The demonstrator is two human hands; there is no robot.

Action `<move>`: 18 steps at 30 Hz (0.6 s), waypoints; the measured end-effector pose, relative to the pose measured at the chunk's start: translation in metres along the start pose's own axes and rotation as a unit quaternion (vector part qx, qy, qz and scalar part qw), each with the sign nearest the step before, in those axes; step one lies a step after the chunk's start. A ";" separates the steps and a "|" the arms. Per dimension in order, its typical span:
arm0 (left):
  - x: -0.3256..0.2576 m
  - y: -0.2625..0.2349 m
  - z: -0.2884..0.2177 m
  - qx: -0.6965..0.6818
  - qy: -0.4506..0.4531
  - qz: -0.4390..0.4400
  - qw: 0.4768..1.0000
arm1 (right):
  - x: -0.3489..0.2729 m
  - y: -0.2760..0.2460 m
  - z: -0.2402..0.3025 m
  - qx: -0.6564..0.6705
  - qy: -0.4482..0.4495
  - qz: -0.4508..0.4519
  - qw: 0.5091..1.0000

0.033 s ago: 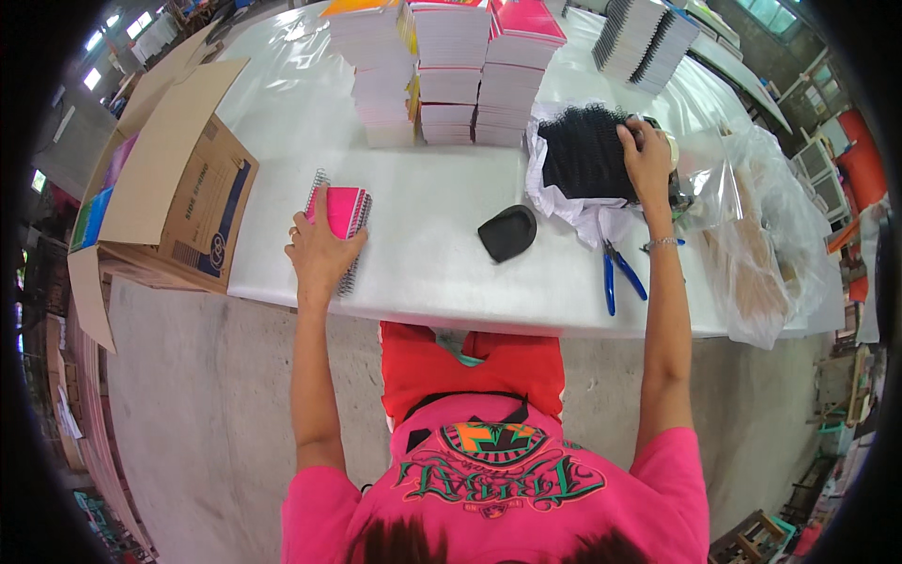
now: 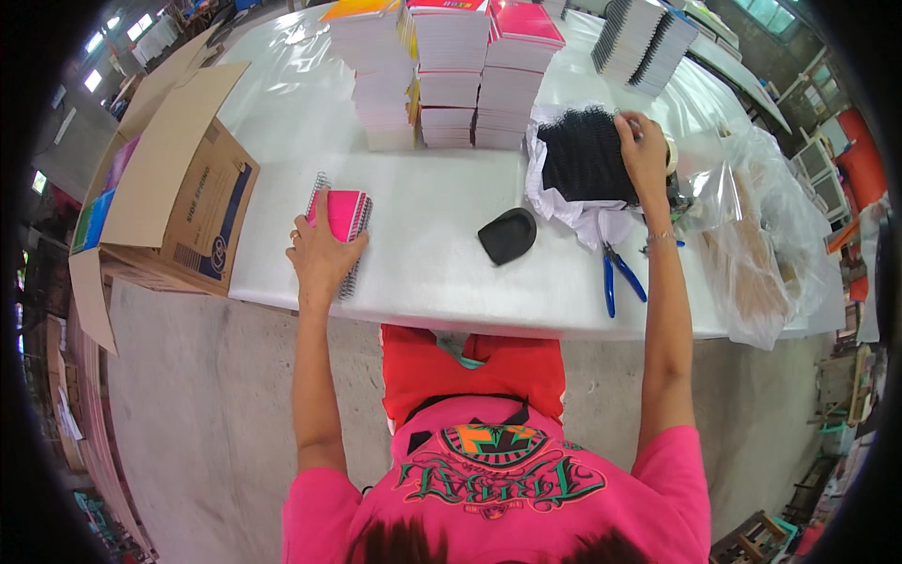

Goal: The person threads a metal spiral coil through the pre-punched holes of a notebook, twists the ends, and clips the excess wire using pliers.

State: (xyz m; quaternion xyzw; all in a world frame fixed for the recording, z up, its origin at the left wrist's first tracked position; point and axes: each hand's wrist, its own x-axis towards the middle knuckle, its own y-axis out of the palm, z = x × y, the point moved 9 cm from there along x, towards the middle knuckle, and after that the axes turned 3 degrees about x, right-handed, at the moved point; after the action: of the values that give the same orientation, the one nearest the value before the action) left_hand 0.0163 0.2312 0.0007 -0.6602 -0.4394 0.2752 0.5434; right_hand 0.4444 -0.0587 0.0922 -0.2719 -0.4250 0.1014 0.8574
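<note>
Under my left hand (image 2: 321, 252) lies a small pile of pink-covered spiral notebooks (image 2: 346, 209), with coils showing along both sides. The left fingers are spread over it, the thumb at its right edge. My right hand (image 2: 643, 150) is at the right edge of a heap of black binding coils (image 2: 583, 160), which rests on crumpled white wrapping (image 2: 601, 218). Its fingers are bent together; anything between them is too small to make out. Blue-handled pliers (image 2: 613, 282) lie just below the wrapping. Left of them sits a black rounded pad-like object (image 2: 507, 237).
A cardboard box (image 2: 188, 211) with raised flaps stands at the left edge. Tall stacks of bound page blocks (image 2: 451, 89) rise at the back, and coil-bound books (image 2: 639, 47) stand farther right. Clear plastic bags (image 2: 761, 235) cover the right end of the white table (image 2: 423, 273).
My right hand has shifted very slightly over the edge of the coil heap. The left hand stays on the notebooks.
</note>
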 end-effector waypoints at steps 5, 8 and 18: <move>-0.001 -0.003 0.006 -0.004 -0.006 0.001 1.000 | 0.075 0.060 0.074 0.377 0.171 0.054 0.908; 0.001 0.001 0.003 -0.010 0.002 0.007 1.000 | 0.095 0.099 0.088 0.405 0.181 0.189 0.876; -0.018 -0.044 -0.043 -0.054 0.085 -0.147 0.984 | 0.067 0.011 0.094 0.392 0.078 -0.026 0.916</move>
State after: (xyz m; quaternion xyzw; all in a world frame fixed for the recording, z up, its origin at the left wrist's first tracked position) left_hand 0.0315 0.1959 0.0518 -0.6377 -0.4981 0.1112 0.5769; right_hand 0.4125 0.0131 0.1772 0.0900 -0.2899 0.2157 0.9281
